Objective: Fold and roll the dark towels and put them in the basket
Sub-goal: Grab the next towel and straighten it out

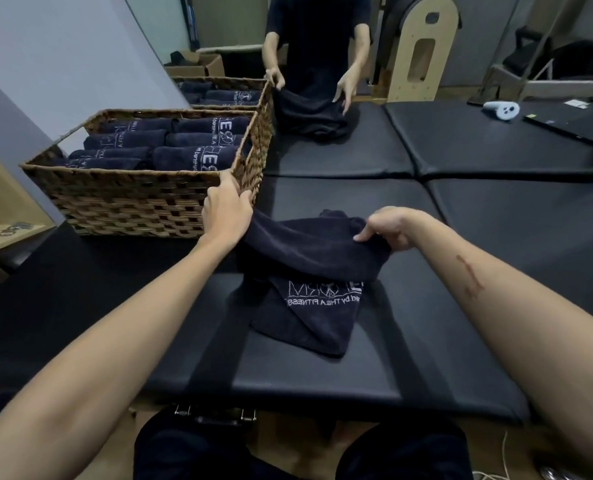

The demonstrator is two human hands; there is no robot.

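Towel (309,268) held up by its top edge, pinched by left hand (226,211) and right hand (390,227); unrolled. Basket (142,199) far left nearly filled with rolls.

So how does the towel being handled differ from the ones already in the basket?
The towel in hand is loose and only partly folded, draped on the black mat; the rolled towels are tight rolls packed in rows inside the wicker basket. The left hand and right hand grip its far edge; nothing touches the rolls. Both are dark with white lettering.
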